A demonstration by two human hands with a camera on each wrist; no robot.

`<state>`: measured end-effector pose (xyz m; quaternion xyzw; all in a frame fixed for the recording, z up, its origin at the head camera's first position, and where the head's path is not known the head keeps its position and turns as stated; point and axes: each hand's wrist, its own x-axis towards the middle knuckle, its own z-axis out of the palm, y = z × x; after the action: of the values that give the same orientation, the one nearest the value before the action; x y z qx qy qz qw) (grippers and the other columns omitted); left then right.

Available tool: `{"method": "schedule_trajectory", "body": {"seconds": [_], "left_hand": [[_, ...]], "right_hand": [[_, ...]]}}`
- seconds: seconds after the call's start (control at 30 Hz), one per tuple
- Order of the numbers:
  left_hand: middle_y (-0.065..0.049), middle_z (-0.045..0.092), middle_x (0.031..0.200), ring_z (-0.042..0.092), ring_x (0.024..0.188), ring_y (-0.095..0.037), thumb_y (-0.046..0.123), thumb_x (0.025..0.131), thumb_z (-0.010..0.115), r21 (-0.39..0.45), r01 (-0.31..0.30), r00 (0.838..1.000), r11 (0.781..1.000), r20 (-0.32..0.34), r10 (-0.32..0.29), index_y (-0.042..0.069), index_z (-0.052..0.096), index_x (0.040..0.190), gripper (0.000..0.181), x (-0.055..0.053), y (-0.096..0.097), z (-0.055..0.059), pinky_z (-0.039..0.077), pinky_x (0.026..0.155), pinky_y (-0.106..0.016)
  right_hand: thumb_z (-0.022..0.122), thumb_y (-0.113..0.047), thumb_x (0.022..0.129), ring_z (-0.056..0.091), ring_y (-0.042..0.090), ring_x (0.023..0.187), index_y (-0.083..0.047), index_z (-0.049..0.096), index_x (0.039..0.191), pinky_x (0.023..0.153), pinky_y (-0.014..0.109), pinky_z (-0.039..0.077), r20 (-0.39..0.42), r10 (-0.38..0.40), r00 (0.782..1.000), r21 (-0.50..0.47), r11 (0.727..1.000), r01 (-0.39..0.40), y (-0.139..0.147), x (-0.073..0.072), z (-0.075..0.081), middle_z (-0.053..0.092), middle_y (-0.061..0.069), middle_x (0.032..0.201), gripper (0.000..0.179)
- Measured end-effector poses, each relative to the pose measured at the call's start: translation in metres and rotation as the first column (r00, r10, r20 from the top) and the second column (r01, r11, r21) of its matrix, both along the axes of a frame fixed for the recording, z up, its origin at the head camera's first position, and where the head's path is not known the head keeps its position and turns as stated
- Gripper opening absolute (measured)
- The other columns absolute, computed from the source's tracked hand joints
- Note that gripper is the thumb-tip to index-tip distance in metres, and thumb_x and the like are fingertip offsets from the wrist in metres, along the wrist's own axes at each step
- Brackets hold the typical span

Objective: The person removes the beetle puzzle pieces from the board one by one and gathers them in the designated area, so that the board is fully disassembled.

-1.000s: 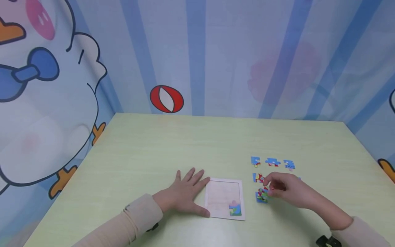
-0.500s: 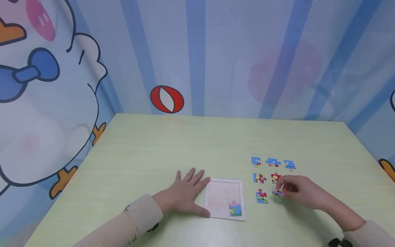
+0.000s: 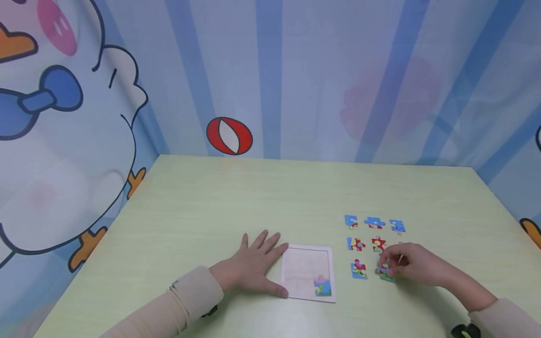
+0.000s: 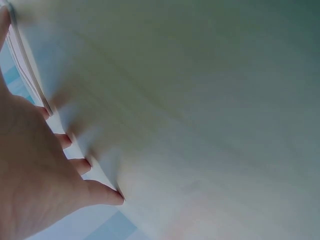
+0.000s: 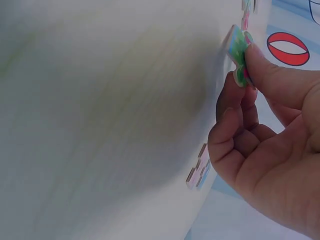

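My left hand (image 3: 253, 266) lies flat on the table with fingers spread, thumb and index fingertip at the left edge of a shallow white puzzle tray (image 3: 333, 270). One blue, green and pink jigsaw piece (image 3: 323, 287) sits in the tray's lower right corner. To the right of the tray, my right hand (image 3: 416, 264) pinches a green and red jigsaw piece (image 5: 237, 47) between thumb and fingertips. That piece is tilted in the right wrist view, and the fingers partly cover it. Left of this hand lies another bottom-row jigsaw piece (image 3: 359, 270).
Three blue jigsaw pieces form the back row, the middle one (image 3: 374, 222) among them. Nearer are a red and yellow piece (image 3: 356, 244) and a red piece (image 3: 378, 244); another is mostly hidden by the right hand. A printed curtain (image 3: 313, 84) hangs behind the table (image 3: 236, 197).
My right hand has moved right, from the left piece of the bottom row to the one beside it, and now pinches and tilts it. My left hand and the tray stay put.
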<state>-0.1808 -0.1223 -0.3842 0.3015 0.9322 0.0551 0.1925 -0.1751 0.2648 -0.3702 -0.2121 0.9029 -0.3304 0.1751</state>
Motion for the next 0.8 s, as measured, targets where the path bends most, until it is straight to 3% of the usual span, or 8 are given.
{"method": "schedule_trajectory", "body": {"seconds": [0.43, 0.8], "left_hand": [[-0.004, 0.001, 0.163, -0.004, 0.148, -0.033, 0.081, 0.076, 0.05, -0.002, -0.004, 1.0, 1.0, 0.001, 0.004, 0.023, 0.014, 0.156, 0.105, 0.0, 0.0004, -0.0006, 0.001, 0.109, -0.069], [-0.004, 0.002, 0.163, -0.004, 0.148, -0.033, 0.081, 0.076, 0.051, -0.004, -0.005, 1.0, 1.0, -0.002, 0.005, 0.023, 0.014, 0.156, 0.105, 0.0001, 0.0007, -0.0001, 0.001, 0.108, -0.07]], "right_hand": [[0.074, -0.008, 0.082, 0.04, 0.004, 0.069, -0.012, 0.069, 0.092, 0.058, 0.023, 0.035, -0.038, -0.008, 0.999, 0.059, 0.998, 0.01, -0.0026, -0.0012, -0.0062, 0.047, -0.004, 0.072, 0.012], [0.074, -0.01, 0.083, 0.041, 0.004, 0.071, -0.012, 0.07, 0.095, 0.059, 0.022, 0.037, -0.086, 0.003, 0.996, 0.095, 0.995, 0.005, -0.0052, -0.0022, -0.0066, 0.049, -0.005, 0.075, 0.013]]}}
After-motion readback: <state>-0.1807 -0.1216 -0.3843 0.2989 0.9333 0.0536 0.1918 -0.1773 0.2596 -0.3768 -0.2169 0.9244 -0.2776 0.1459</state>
